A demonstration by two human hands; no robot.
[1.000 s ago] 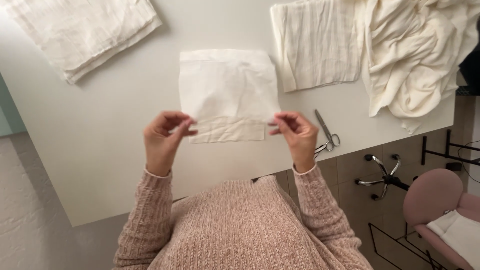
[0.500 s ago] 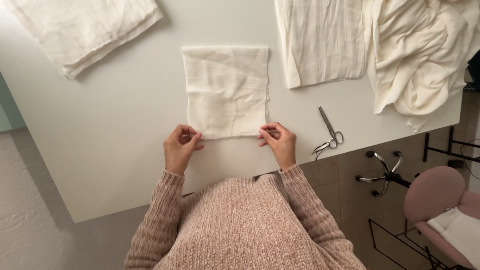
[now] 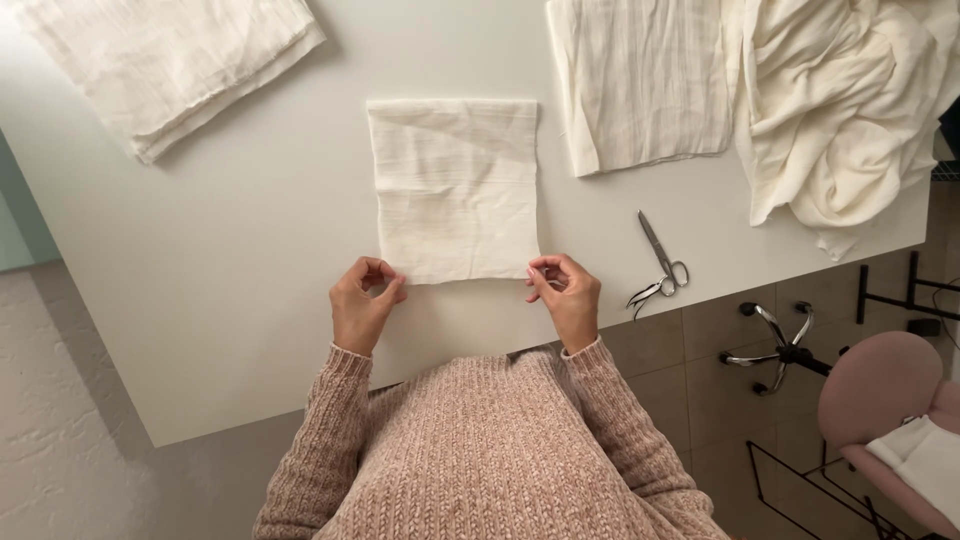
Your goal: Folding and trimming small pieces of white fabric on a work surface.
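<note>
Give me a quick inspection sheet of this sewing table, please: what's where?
Surface: white table, seen from above.
Job's things: cream cloth square lying flat; left hand and right hand pinch its near corners.
Clutter: scissors right of the square; folded cloth far left; flat cloth piece far right; rumpled fabric heap at the right edge.
Hands: both closed on the cloth square.
Cables: nothing seen.
Surroundings: pink chair, tiled floor.

scissors (image 3: 660, 262) right; bare table (image 3: 230, 260) left
</note>
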